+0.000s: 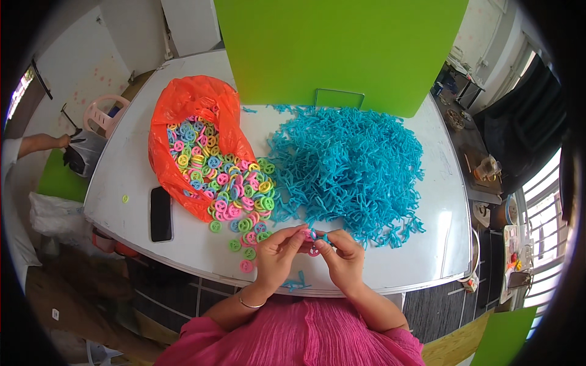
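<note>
Left hand [278, 250] and right hand [343, 253] pinch a pink ring [314, 250] and, seemingly, a blue piece [321, 236] together (blue pile [348, 165] just beyond).

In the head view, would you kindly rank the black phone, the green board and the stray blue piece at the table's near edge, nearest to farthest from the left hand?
1. Stray blue piece, just below the left hand, at the table edge.
2. Black phone, to its left.
3. Green board, upright at the table's far side.

Both hands (L [278, 253], R [343, 256]) pinch pink ring [312, 250] w/ blue piece [322, 236].
</note>
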